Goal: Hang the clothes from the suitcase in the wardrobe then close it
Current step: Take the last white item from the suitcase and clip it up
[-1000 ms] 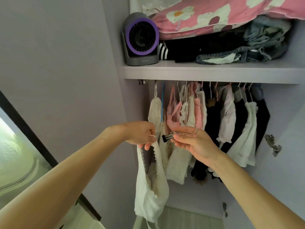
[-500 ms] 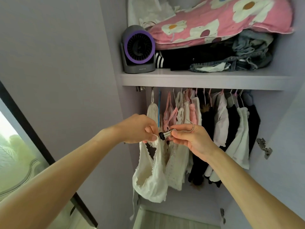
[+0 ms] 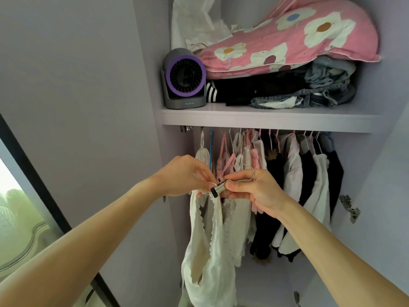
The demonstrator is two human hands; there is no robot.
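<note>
Fingers (image 3: 238,186) of right hand (image 3: 257,192) pinch clip (image 3: 217,190), left hand's (image 3: 183,176) seemingly garment (image 3: 211,264).

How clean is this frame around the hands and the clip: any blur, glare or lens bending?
Head view: the left hand, the right hand, the clip and the white top are sharp, in soft even light. Head view, lower left: the window is washed out. Head view, edges: the wardrobe sides lean; the black clothes lose detail.

Fan (image 3: 184,79) base — small lettering, unreadable
</note>
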